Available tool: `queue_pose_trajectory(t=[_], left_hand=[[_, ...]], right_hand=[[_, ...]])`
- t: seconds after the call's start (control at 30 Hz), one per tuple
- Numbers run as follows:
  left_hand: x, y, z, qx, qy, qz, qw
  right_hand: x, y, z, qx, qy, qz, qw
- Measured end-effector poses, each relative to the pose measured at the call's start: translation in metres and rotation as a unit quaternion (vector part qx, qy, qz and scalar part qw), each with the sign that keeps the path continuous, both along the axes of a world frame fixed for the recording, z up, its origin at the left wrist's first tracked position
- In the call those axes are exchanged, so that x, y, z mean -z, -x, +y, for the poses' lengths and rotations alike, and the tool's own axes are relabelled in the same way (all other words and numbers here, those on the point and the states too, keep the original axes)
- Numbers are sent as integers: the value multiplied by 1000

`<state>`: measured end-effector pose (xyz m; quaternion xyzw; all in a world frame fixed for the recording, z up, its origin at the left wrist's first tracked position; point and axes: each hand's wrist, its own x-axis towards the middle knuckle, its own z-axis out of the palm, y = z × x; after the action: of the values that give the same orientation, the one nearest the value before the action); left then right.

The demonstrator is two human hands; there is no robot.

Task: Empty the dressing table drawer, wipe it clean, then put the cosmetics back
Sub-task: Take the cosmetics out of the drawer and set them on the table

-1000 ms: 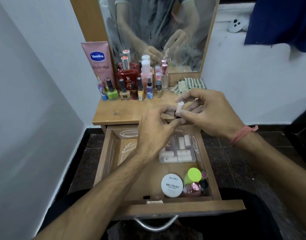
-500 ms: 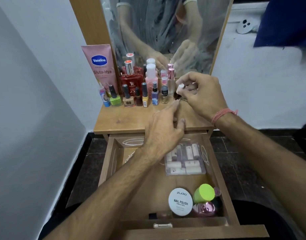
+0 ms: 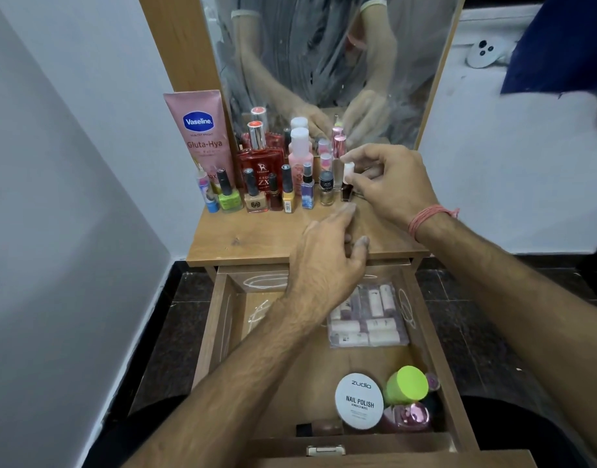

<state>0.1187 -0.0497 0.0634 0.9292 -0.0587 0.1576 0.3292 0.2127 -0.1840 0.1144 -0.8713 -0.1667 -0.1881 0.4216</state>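
Observation:
The wooden drawer is pulled out below the table top. Inside lie a clear pouch of small bottles, a white nail polish remover wipes tin, a green-capped bottle, a pink bottle and a dark bottle lying flat. My right hand pinches the white cap of a dark nail polish bottle, which stands at the right end of the row of cosmetics on the table top. My left hand hovers open over the table's front edge.
A pink Vaseline tube leans at the back left beside the mirror. A red perfume bottle and a pink bottle stand behind the row. White walls flank the table; dark floor lies below.
My right hand carried the white-capped bottle from above the drawer to the right end of the row on the table top. My left hand let go of it and stayed near the table edge.

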Motion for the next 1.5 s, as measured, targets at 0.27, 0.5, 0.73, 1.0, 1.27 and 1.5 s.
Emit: queue_pose_trajectory(t=[0.27,0.5,0.73,1.0,1.27,1.5], left_hand=[[3,3,8,36,64,22,997],[-4,70,14,176,74,70,979],[14,112,16,271,40,241,931],[19,105,7,284,48,257,922],[20,106,7,296,41,234,925],[13,107,36,236,86,165,954]], right_hand=[[-6,22,-18,-3,40,-21,999],[-11,104,-94,-202,229,161,939],[4,166,-118,-248,304,293,872],[23,176,-110,-200,391,205,875],[27,177,-106,-191,383,171,887],[7,167,-104,-163,255,138,943]])
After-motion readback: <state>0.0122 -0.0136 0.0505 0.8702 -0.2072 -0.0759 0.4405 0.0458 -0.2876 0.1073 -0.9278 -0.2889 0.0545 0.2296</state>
